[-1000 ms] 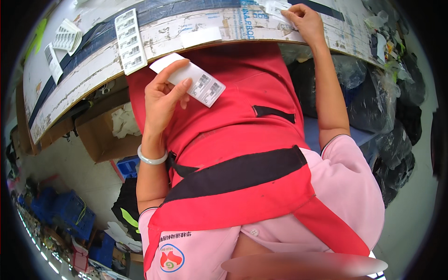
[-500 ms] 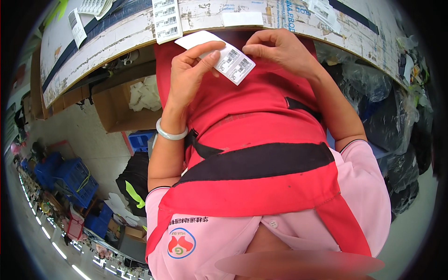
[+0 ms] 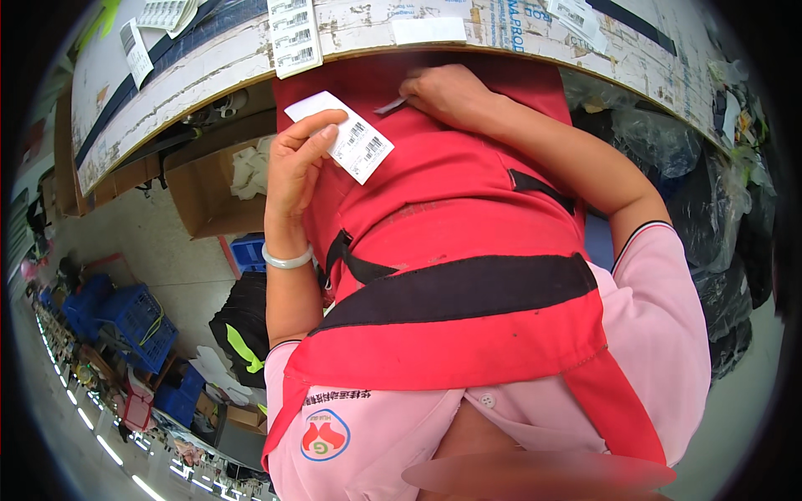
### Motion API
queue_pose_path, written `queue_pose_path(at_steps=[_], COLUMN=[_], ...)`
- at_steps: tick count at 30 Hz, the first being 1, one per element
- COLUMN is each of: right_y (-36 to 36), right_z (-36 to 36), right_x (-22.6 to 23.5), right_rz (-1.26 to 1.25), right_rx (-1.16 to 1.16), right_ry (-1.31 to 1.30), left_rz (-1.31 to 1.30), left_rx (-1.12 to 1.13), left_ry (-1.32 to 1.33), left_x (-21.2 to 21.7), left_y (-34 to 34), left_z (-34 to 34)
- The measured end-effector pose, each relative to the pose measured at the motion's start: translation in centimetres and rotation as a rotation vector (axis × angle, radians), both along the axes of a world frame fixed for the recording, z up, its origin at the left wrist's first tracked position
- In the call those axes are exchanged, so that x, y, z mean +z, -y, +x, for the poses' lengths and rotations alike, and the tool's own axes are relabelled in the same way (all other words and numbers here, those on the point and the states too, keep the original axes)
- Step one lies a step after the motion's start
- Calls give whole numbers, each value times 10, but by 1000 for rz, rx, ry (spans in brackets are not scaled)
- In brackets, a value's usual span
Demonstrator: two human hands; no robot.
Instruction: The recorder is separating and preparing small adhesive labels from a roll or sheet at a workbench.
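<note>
My left hand (image 3: 302,159) pinches a white sheet of barcode labels (image 3: 361,152) between thumb and fingers, tilted over the red apron (image 3: 468,184). Two printed labels show on its lower half; the upper part is blank. To the right, my right hand (image 3: 447,93) is closed near the table edge. A small pale piece, seemingly a label (image 3: 390,106), sticks out from its fingertips, seen nearly edge-on. The hand is slightly blurred, and the apron lies behind both hands.
Ahead is a worn white tabletop (image 3: 209,75) with a stack of label sheets (image 3: 294,37), a blank white strip (image 3: 428,31) and more labels (image 3: 578,23). Below left stands an open cardboard box (image 3: 196,196) with white scraps. Clear plastic bags (image 3: 660,142) hang at right.
My hands have moved apart: the left, with the label sheet, went left and down; the right drew away leftward and slightly down. A small pale piece now shows at the right fingertips.
</note>
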State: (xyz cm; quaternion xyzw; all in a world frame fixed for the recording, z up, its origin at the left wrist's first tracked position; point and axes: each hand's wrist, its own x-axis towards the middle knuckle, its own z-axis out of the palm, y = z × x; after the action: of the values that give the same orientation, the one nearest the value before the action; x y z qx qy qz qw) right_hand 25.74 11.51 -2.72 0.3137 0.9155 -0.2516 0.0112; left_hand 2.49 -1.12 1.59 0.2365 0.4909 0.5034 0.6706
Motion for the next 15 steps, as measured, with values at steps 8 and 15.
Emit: queue_pose_path(at_steps=[8,15], right_y=[5,-34], right_z=[33,120], right_x=[56,91], right_rz=[-448,-703], right_rx=[-242,-943], right_ry=[-391,-856], left_rz=[-5,-1], left_rx=[-13,-76], left_ry=[33,-8], left_x=[-11,-2], left_y=[3,-1], left_z=[3,12])
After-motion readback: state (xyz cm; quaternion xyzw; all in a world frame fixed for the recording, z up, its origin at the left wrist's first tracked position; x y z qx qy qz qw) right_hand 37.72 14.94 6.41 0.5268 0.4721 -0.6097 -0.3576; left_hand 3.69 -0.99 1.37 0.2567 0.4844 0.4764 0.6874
